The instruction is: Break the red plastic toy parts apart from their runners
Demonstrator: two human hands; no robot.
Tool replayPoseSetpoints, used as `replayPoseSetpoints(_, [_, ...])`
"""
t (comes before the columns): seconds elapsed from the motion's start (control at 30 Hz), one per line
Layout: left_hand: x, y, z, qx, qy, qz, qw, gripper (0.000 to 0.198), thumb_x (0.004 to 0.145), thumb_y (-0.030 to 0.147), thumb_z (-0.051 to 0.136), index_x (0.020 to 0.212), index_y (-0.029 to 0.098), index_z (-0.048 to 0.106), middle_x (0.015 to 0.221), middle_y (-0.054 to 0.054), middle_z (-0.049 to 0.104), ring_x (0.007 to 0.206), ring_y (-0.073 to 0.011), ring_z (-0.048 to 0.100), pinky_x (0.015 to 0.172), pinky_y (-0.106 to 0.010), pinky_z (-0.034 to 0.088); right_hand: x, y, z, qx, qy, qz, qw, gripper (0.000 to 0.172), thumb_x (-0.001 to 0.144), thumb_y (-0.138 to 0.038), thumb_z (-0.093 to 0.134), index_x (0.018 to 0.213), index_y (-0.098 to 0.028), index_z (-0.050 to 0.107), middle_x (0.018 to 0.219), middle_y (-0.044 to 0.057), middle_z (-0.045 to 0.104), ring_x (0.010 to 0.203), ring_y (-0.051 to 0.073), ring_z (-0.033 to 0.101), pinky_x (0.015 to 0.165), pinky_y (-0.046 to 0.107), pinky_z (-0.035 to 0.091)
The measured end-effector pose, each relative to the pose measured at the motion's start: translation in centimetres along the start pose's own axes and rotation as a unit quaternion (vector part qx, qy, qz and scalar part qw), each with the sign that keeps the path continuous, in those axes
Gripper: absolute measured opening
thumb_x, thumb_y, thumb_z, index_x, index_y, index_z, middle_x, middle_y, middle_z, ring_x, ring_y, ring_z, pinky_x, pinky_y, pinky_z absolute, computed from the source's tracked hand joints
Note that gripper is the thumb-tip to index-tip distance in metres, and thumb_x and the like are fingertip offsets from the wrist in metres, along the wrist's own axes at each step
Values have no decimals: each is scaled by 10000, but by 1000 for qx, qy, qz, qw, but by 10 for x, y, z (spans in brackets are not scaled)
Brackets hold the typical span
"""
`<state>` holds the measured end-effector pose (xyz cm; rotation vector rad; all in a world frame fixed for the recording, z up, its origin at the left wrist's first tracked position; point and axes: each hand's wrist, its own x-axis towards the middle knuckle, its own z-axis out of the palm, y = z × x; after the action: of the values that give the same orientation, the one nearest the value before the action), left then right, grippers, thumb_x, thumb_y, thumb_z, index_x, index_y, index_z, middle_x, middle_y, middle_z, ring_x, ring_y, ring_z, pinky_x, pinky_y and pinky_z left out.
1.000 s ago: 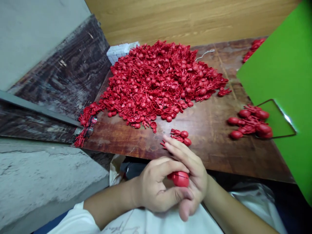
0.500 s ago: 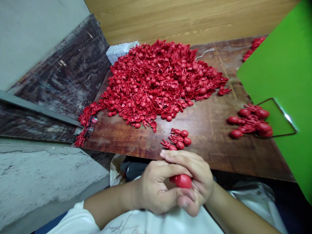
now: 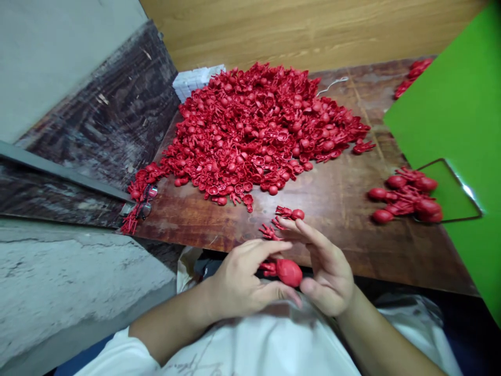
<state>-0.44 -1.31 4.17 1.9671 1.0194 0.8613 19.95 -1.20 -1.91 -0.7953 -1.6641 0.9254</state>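
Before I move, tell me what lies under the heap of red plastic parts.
The heap covers whatever lies beneath it, so that cannot be seen; only brown wooden tabletop shows around its edges.

Straight ahead of the right hand point(image 3: 326, 266), a few small red parts point(image 3: 284, 219) lie just past the fingertips, and a hand reaching forward would meet them first. Beyond them, the big red heap point(image 3: 254, 130) blocks the way. To the right of that hand, the brown tabletop point(image 3: 344, 245) gives open passage up to a smaller red pile point(image 3: 403, 198), with a green board point(image 3: 450, 115) behind it. Left of the left hand point(image 3: 242, 279), a concrete wall point(image 3: 78, 277) closes off that side.
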Motion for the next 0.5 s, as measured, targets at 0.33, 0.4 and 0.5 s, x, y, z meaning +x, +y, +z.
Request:
replayPoseSetpoints(0.33, [-2,-4,-4,-41,55,-45,997,493,779,279,816,1230,169,650,1027,-87,769,863,-167,735,809,-253,582,7,-8,-12,-3,1,-8,1000,508,782,-88,728,1265,-236,676,1081,84,740,969,228,709,873,332,574])
replayPoseSetpoints(0.4, [-4,-3,-5,-63,56,-80,993,399,792,254,800,1159,172,666,975,-65,776,821,-154,740,779,-235,581,5,-8,-11,3,23,-2,1000,476,779,-88,722,1228,-241,693,1069,81,740,978,230,705,882,331,573])
replayPoseSetpoints(0.5, [-3,-2,-4,-67,67,-74,993,274,784,237,800,1030,167,702,916,-52,767,782,-141,724,737,-224,564,3,-6,-10,36,21,15,999,520,770,-123,734,1271,-234,655,1109,100,732,1009,256,706,896,369,580])
